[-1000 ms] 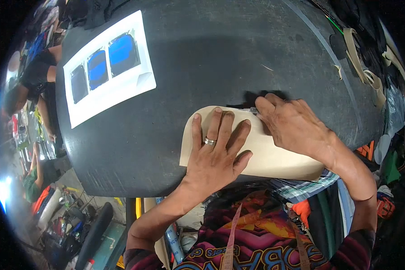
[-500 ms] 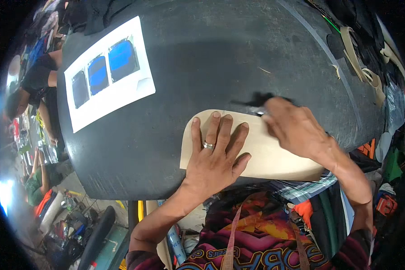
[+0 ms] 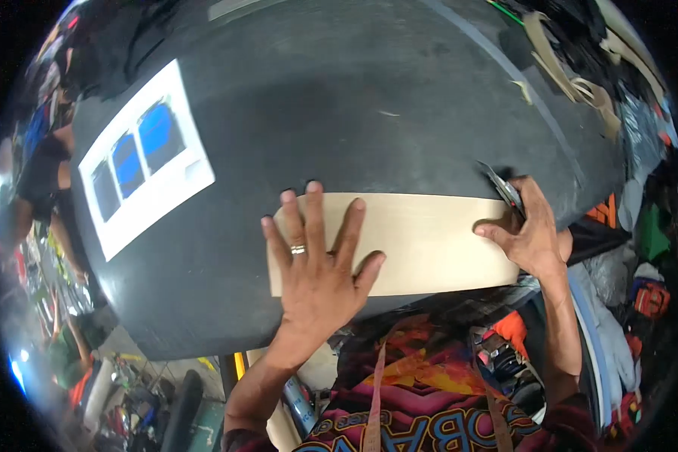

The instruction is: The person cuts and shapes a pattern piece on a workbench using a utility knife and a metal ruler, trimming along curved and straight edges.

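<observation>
A tan sheet of card (image 3: 422, 241) with a rounded corner lies along the near edge of the dark table. My left hand (image 3: 320, 264), a ring on one finger, rests spread on the sheet's left part, fingertips reaching past its far edge. At the right end is my right hand (image 3: 535, 233), with a utility knife (image 3: 502, 186) held in its curled fingers. The blade points away and to the left, over the table. The thumb of that hand touches the sheet, and the knife's handle is partly hidden by the fingers.
A white printed sheet (image 3: 149, 162) with blue pictures lies at the table's left. Tan offcuts (image 3: 550, 60) are heaped at the far right, near a grey strip (image 3: 497, 56). Another person (image 3: 45, 181) is at the left. A tape measure (image 3: 377, 392) hangs in front of me.
My right hand has moved right, from the sheet's far edge to its right end, with the knife. My left hand has shifted left and spread wider. The view has turned a little.
</observation>
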A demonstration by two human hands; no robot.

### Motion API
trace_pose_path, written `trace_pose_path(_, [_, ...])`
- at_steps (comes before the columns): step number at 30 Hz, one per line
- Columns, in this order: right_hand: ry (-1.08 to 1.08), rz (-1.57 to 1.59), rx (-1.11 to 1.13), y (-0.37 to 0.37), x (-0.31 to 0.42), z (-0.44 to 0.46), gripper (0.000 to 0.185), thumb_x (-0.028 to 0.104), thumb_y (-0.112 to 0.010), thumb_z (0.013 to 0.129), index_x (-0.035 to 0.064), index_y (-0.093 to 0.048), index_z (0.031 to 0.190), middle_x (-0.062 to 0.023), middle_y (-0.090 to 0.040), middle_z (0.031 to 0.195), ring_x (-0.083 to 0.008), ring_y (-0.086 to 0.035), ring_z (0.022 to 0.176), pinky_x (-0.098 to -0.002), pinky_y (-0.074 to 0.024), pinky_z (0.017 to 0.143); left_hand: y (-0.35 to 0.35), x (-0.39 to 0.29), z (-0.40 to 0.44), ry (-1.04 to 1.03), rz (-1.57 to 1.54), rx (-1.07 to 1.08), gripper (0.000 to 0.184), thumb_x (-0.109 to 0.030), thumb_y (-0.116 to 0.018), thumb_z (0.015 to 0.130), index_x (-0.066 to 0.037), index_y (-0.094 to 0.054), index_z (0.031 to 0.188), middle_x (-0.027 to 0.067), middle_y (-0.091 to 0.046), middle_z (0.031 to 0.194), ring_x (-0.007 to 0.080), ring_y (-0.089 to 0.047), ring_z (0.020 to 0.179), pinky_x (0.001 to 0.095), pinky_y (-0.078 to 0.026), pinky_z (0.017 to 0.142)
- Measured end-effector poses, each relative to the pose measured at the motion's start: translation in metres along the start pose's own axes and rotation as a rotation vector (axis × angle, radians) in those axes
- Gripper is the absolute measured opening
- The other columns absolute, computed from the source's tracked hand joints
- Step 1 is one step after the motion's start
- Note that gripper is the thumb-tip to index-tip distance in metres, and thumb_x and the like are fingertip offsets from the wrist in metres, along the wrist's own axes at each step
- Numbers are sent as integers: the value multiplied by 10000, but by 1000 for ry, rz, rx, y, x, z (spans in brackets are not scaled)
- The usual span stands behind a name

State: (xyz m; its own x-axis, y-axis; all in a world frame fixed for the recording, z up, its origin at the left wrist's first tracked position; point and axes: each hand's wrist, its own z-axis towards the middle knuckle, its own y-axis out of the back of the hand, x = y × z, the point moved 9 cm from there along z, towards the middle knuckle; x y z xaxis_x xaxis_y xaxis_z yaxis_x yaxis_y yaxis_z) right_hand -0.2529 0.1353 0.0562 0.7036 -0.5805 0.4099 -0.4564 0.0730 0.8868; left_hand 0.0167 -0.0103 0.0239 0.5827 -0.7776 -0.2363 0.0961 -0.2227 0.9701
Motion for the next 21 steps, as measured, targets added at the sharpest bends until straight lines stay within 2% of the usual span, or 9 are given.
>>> trace_pose_path(3, [-146, 97, -25, 5, -35, -10, 679, 312, -993, 777, -9, -654, 1270, -215, -695, 1160, -420, -693, 1083, -475, -543, 949, 2, -5, -2, -35, 45, -10, 710, -596, -602, 1073, -214, -524, 1667, 292, -272, 1791, 580, -198, 1656, 775, -164, 1286])
trace_pose_path(6, [-246, 215, -17, 12, -53, -18, 627, 256, -976, 795, -18, -654, 1258, -216, -701, 1105, -382, -697, 1058, -454, -535, 944, 5, -9, 0, -48, 88, -9, 664, -601, -547, 1102, -235, -543, 1656, 296, -287, 1789, 578, -196, 1658, 771, -162, 1287])
trace_pose_path(9, [-258, 360, -37, 9, -67, -25, 596, 220, -964, 803, -25, -648, 1246, -208, -692, 1097, -352, -695, 1049, -440, -529, 913, 2, -11, 0, -48, 145, 10, 641, -621, -509, 1117, -250, -567, 1637, 308, -295, 1784, 578, -187, 1661, 760, -162, 1292])
trace_pose_path(14, [-245, 340, -84, 15, -79, -27, 577, 196, -957, 793, -11, -654, 1239, -214, -682, 1135, -367, -690, 1066, -455, -527, 929, -1, -14, -2, -85, 175, 33, 662, -648, -501, 1115, -250, -564, 1640, 266, -283, 1806, 560, -172, 1672, 773, -115, 1292])
trace_pose_path(16, [-189, 294, -62, 14, -77, -26, 604, 179, -994, 803, -10, -653, 1264, -159, -693, 1059, -256, -677, 1013, -388, -527, 910, 3, -19, -2, -127, 147, 52, 687, -672, -510, 1102, -248, -565, 1640, 250, -283, 1811, 549, -163, 1679, 779, -98, 1291])
trace_pose_path(17, [-195, 302, -65, 12, -79, -27, 604, 179, -994, 803, -10, -653, 1264, -159, -693, 1059, -256, -677, 1013, -388, -527, 910, 4, -23, -2, -163, 109, 68, 712, -695, -520, 1089, -247, -566, 1640, 234, -283, 1816, 538, -153, 1686, 784, -81, 1290])
trace_pose_path(18, [-193, 351, -91, 11, -81, -27, 555, 168, -954, 810, -17, -657, 1241, -189, -701, 1043, -316, -689, 993, -422, -530, 901, 2, -22, -2, -182, 116, 95, 774, -755, -549, 1046, -267, -560, 1647, 213, -278, 1824, 519, -133, 1698, 784, -55, 1294])
trace_pose_path(19, [-189, 399, -118, 11, -82, -26, 507, 156, -915, 817, -24, -662, 1218, -218, -709, 1026, -376, -701, 973, -456, -532, 892, 2, -21, -2, -189, 120, 95, 774, -755, -549, 1046, -267, -560, 1647, 213, -278, 1824, 519, -133, 1698, 784, -55, 1294])
trace_pose_path(21, [-229, 406, -85, 9, -88, -27, 472, 133, -896, 829, -24, -663, 1209, -199, -707, 994, -337, -692, 939, -440, -531, 870, 1, -19, -3, -190, 120, 95, 796, -790, -572, 1011, -304, -569, 1642, 200, -258, 1833, 508, -112, 1704, 783, -37, 1297])
